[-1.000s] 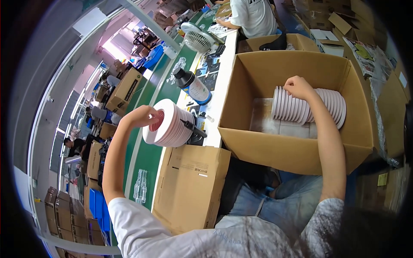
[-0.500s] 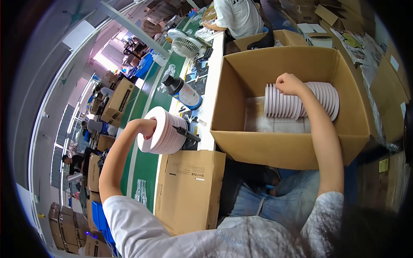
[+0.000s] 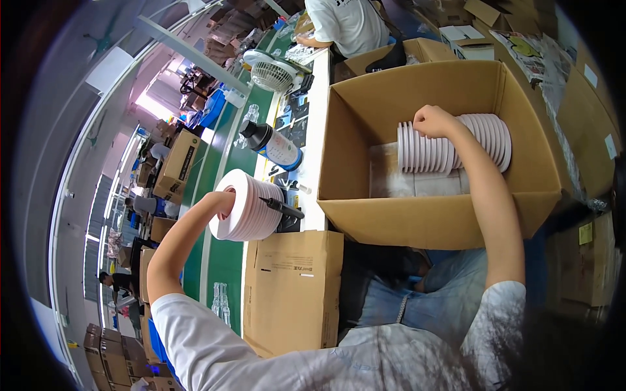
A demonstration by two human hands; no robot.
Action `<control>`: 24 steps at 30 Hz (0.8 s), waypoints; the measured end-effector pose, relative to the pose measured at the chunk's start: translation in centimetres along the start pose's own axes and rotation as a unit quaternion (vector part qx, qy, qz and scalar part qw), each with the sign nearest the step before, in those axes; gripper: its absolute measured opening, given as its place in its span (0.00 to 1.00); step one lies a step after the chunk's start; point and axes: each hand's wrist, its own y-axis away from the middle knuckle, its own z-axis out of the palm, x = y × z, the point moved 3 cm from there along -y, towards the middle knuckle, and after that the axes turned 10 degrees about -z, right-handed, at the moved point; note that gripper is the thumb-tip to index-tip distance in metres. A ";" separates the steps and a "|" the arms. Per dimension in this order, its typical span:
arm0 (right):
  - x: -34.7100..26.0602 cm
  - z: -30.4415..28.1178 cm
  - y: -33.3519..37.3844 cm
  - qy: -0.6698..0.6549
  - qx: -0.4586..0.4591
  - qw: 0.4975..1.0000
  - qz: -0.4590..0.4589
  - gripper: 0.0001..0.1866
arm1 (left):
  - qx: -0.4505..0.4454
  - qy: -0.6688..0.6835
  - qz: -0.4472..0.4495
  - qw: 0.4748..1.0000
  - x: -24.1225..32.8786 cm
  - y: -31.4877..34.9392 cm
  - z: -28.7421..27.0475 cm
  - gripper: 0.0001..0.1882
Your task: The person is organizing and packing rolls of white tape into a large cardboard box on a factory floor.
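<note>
A stack of white flat rings lies on its side at the left edge of the bench. My left hand reaches into its centre hole, fingers curled inside and partly hidden. A black pen-shaped tool lies against the stack's right side. Inside the large open cardboard box on the right is a row of similar white discs, standing on edge. On the row's top edge, toward its left end, rests my right hand, closed, its fingertips at the disc rims. My right forearm covers part of the row.
A black-capped bottle and a white fan stand farther up the bench. Next to the green belt surface is a flat cardboard carton in front of me. Another person sits beyond the box.
The view has shifted slightly. My left hand still sits in the ring stack's hole, and my right hand remains on the discs in the box, with little movement.
</note>
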 end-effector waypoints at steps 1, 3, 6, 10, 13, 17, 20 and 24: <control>0.1 0.1 0.2 0.000 0.002 1.000 0.003 0.08 | -0.004 -0.003 -0.002 1.000 0.0 -0.6 0.2 0.22; 0.2 0.2 0.4 0.007 -0.017 1.000 0.020 0.10 | -0.009 -0.007 -0.009 1.000 -0.1 -1.4 0.5 0.22; 0.2 0.0 0.6 0.013 -0.023 0.999 0.025 0.10 | -0.018 -0.015 -0.025 0.999 -0.2 -2.4 0.4 0.21; -0.3 0.0 0.4 -0.004 -0.017 1.000 0.026 0.10 | -0.034 -0.023 -0.053 0.998 -1.1 -1.4 0.6 0.21; -1.1 0.4 -0.2 0.008 -0.035 0.999 0.014 0.10 | -0.046 -0.063 -0.022 0.997 -1.3 1.1 -0.2 0.18; 1.7 0.1 0.6 0.030 -0.041 0.998 0.045 0.09 | 0.063 -0.021 0.124 0.990 6.1 4.4 -6.8 0.17; 1.1 0.4 0.4 0.034 -0.043 0.998 0.036 0.09 | -0.107 0.279 0.003 0.954 6.8 11.3 -11.0 0.13; 0.7 1.1 -0.3 0.043 -0.056 0.997 0.012 0.10 | 0.040 0.162 0.043 0.985 4.2 17.2 -14.7 0.12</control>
